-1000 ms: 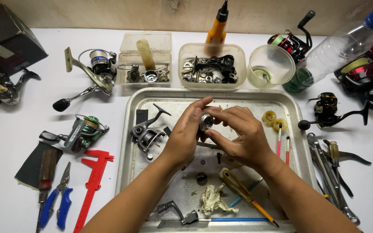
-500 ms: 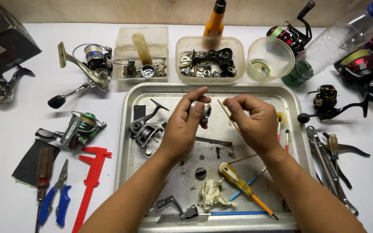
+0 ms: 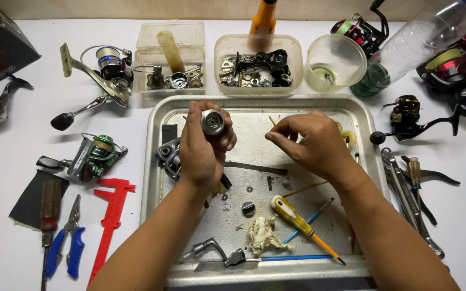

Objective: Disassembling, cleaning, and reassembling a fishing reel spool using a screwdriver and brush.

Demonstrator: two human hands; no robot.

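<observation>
Gripped in left hand (image 3: 203,148), metal spool (image 3: 213,121); right hand (image 3: 311,143) pinches half-hidden stick (image 3: 271,119).

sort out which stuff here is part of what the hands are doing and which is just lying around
In use:
left hand holding a round metal reel part
right hand pinching a thin stick
metal tray

Lying about:
red caliper
blue pliers
yellow screwdriver
green reel
clear cup

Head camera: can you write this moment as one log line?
left hand: holds metal part | right hand: pinches thin stick | over tray
</observation>
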